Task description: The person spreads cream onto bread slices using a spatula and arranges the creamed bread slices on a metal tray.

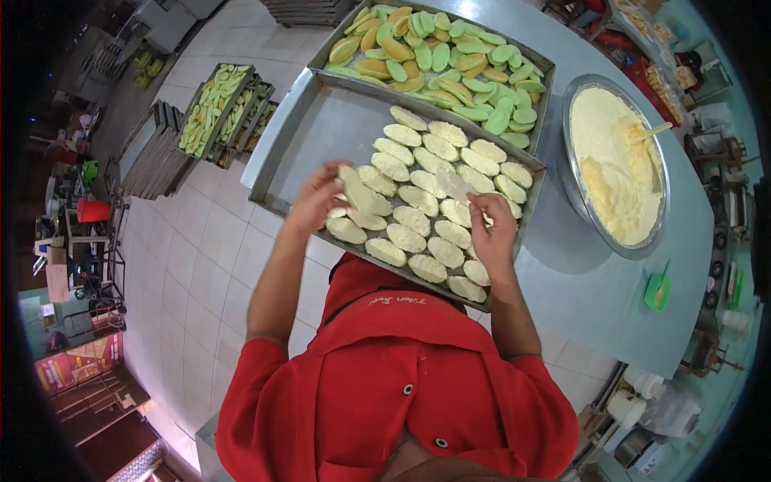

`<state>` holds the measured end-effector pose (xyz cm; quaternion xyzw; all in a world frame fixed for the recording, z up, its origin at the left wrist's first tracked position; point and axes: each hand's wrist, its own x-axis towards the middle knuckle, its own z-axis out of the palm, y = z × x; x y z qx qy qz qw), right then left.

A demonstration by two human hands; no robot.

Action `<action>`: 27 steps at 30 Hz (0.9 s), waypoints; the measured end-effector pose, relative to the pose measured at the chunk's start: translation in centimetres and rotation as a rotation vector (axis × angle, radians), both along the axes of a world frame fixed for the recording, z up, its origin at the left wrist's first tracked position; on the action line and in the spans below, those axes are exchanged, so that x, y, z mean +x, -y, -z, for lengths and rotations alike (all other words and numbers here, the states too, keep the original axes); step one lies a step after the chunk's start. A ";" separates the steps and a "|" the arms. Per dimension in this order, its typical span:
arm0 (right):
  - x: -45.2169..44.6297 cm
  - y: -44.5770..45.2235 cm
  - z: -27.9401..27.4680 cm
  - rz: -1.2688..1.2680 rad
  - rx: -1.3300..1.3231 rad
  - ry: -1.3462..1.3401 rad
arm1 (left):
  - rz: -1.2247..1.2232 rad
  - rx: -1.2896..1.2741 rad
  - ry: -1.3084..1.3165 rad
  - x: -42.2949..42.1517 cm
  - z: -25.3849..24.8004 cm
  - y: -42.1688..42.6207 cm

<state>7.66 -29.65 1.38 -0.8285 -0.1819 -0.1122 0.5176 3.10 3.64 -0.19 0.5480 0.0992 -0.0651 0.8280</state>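
In the head view my left hand (316, 199) is closed on an oval bread piece (351, 183) with a pale green face, tilted above the tray's left rows. My right hand (492, 229) pinches a thin, pale, see-through flat scraper (455, 185) over the right rows. Below both hands lies a metal tray (309, 120) with several rows of oval breads (427, 267) coated in something pale and crumbly. The scraper partly covers a few of them. Some breads at the left are hidden by my left hand and its piece.
Behind stands a second tray (320, 58) heaped with green and golden oval breads. To the right are a steel bowl (569, 145) of pale yellow cream with a utensil in it, and a green container (657, 292). Stacked trays (210, 153) of breads stand at the left.
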 end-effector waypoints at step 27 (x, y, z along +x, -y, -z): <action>-2.0 -7.1 0.3 0.271 0.098 -0.242 | 0.476 0.556 -0.096 7.9 5.8 -11.0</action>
